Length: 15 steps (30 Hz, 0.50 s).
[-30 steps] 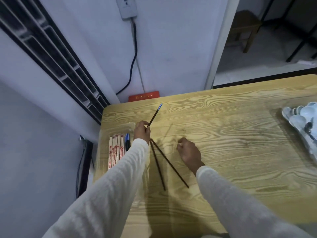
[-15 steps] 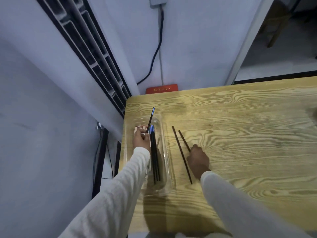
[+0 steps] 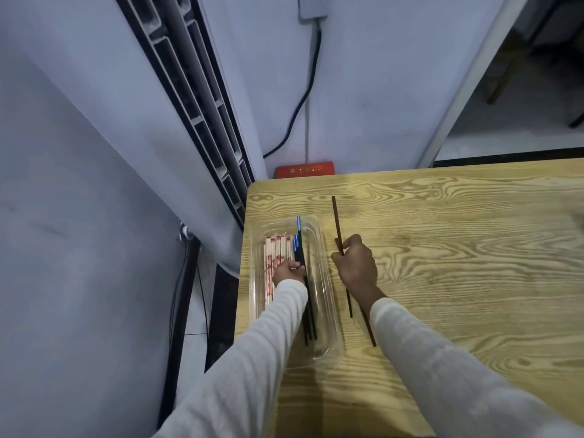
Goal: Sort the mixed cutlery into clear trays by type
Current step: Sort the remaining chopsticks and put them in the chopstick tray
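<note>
Head view: at the left end of the wooden table (image 3: 458, 248) stood a clear tray (image 3: 324, 248). It held paper-wrapped chopsticks (image 3: 274, 252) along its left side and blue-tipped black chopsticks (image 3: 309, 317) along the middle. One black stick reached over the tray's far rim. If released there it would likely tip out or rest crooked, and a nudge from the sleeve could scatter its neighbours.

Just right of the tray, two brown chopsticks (image 3: 336, 221) crossed at a narrow angle. Lifted from one point near the middle, they would probably splay, and the lower one could slip free and roll on the table.

The left hand (image 3: 287, 270) lay inside the tray with its knuckles over the wrapped bundle, its grip closed on the black sticks. The right hand (image 3: 358, 267) hovered low beside the tray, palm down and wrist bent, its grip pinching the brown pair between thumb and curled fingers.
</note>
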### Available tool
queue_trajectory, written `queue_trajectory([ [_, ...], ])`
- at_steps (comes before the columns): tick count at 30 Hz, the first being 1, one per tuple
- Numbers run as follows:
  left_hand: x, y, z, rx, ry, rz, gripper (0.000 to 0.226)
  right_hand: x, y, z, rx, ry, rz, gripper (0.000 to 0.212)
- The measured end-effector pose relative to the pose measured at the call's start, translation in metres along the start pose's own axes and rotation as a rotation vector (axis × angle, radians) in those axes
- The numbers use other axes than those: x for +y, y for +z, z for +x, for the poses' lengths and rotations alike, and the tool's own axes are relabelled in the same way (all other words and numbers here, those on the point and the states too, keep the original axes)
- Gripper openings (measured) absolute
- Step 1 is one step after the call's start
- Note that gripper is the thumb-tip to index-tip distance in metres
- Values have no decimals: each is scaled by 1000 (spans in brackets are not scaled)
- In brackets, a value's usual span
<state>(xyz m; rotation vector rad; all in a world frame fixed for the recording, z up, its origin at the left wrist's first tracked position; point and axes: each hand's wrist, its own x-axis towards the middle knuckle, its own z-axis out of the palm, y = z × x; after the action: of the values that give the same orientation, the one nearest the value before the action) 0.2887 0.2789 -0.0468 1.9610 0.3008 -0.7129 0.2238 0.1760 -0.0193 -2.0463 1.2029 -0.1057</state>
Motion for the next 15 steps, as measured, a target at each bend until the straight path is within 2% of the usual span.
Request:
queue_trajectory([
  [3, -2, 0, 6, -1, -4, 68, 40, -5, 5, 1, 18, 10, 12, 26],
  [8, -4, 11, 7, -5, 25, 222, 37, -5, 9, 4, 23, 5, 41, 23],
  [12, -7, 19, 12, -26, 53, 355, 27, -3, 10, 7, 16, -10, 75, 21],
  [15, -9, 20, 13, -60, 103, 459, 11, -3, 10, 9, 12, -18, 80, 21],
])
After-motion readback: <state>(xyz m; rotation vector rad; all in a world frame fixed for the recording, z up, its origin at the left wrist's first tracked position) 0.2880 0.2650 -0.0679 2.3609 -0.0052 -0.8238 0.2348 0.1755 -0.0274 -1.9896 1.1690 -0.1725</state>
